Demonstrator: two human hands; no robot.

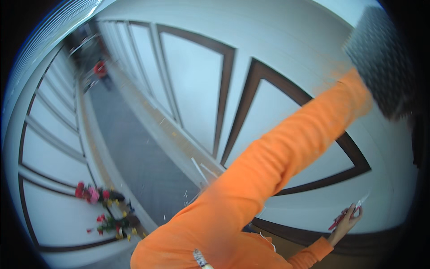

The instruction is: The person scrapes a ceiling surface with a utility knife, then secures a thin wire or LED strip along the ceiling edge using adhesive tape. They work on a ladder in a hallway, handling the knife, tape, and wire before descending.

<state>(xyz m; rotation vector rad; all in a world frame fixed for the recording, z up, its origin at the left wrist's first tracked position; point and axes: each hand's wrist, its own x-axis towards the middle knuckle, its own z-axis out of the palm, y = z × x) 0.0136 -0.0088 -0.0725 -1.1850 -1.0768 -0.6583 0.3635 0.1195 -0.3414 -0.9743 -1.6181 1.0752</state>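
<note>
My left arm in an orange sleeve reaches across to the upper right. A dark grey textured thing (380,62) covers the sleeve's end, blurred by motion. It hides my left hand and its fingers, so I cannot tell whether the hand grips it. Low on the right, my right hand (350,219) is closed around a slim red tool (337,221) with a pale pointed end; its exact kind is unclear. At the bottom edge, a short white stick (199,258) with a speckled grey tip, like a cigarette, shows in front of the orange top.
White wall panels (192,71) with dark brown frames line both sides of a long grey floor (134,130). Thin pale strips (199,168) and scraps lie there. Flowers (93,193) stand at the lower left. Farther off is a person in red (100,69).
</note>
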